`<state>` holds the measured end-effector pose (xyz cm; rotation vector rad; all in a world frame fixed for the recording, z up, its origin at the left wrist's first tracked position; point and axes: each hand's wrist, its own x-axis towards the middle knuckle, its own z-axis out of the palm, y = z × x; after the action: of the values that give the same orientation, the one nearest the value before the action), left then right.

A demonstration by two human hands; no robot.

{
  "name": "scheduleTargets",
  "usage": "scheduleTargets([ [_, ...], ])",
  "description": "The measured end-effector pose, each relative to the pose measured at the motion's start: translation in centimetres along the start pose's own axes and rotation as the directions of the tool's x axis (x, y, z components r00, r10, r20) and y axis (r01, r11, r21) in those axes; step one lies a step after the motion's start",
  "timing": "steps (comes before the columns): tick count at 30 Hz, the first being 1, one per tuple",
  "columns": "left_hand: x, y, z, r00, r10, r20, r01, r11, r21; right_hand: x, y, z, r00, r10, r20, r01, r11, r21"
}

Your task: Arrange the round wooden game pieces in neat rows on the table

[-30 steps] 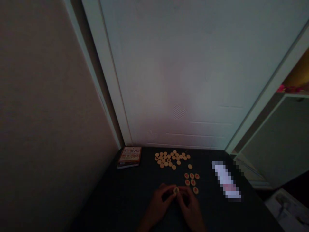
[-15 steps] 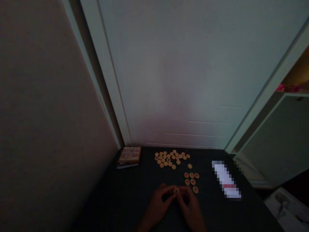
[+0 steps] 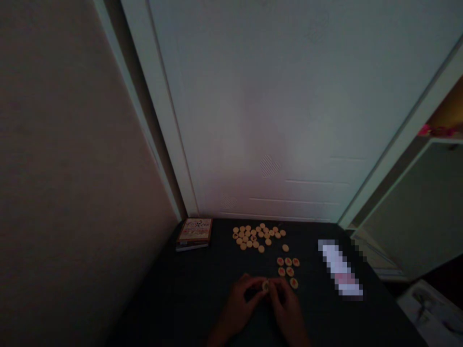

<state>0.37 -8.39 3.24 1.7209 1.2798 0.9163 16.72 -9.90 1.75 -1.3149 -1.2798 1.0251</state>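
Left hand (image 3: 237, 302) and right hand (image 3: 287, 304) together, thumbs and fingers of both closed in on one small held disc (image 3: 265, 286), looks like a xiangqi piece. Can't tell which hand carries the weight. Face of it shows a dark mark; too small to read.

Landmark for everything below: the red-marked pieces (image 3: 290, 272). Six of them, laid flat, red characters up: a row of three, a row of two nearer the person, then one single nearest, right by the right hand's fingers.

Held disc is left of the red-marked pieces, about level with the nearest one. Both wrists come in from the person's side of them.

Lone blank disc (image 3: 285, 248) sits just beyond the red-marked pieces. Loose pile of discs (image 3: 249, 244) is beyond and to the left of them, mostly plain faces up, two showing dark marks, many touching.

Printed case (image 3: 196, 230) far left of the red-marked pieces, box or book, can't tell. Pixelated bright strip (image 3: 340, 268) to their right, contents unreadable.

All on the dark desk (image 3: 181, 294). White panel (image 3: 231, 115) with an embossed heart (image 3: 270, 166) stands beyond the red-marked pieces.
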Motion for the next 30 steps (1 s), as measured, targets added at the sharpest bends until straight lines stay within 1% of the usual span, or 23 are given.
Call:
scheduleTargets([
  [4, 0.03, -0.15, 0.1, 1.0, 0.006, -0.009, -0.006, 1.0, -0.006, -0.11, -0.18, 0.03, 1.0, -0.016, 0.022, 0.015, 1.0, 0.011],
  [7, 0.07, -0.09, 0.0, 1.0, 0.019, 0.007, -0.019, 1.0, -0.012, -0.22, -0.36, 0.09, 0.999, -0.031, 0.021, 0.031, 1.0, -0.001],
  [11, 0.08, -0.37, 0.06, 0.999, 0.05, 0.016, -0.05, 0.999, -0.018, -0.19, -0.31, 0.2, 1.0, -0.004, 0.002, 0.004, 1.0, -0.019],
  [15, 0.06, -0.71, 0.24, 0.998, 0.064, 0.012, -0.064, 0.998, -0.004, -0.11, 0.23, 0.21, 1.0, 0.013, -0.006, -0.014, 0.998, -0.063],
  [19, 0.03, -0.24, 0.06, 0.996, 0.075, 0.043, -0.075, 0.997, -0.008, -0.18, 0.56, 0.18, 1.0, 0.0, -0.014, -0.001, 0.998, -0.066],
  [23, -0.05, 0.19, -0.02, 0.997, 0.064, 0.036, -0.065, 0.998, 0.007, -0.25, 0.52, 0.15, 1.0, -0.019, -0.015, 0.018, 0.999, -0.048],
  [30, -0.21, -0.14, 0.3, 0.998, 0.066, 0.024, -0.066, 0.997, 0.026, -0.33, 0.33, 0.01, 1.0, -0.027, -0.006, 0.027, 0.998, -0.063],
])
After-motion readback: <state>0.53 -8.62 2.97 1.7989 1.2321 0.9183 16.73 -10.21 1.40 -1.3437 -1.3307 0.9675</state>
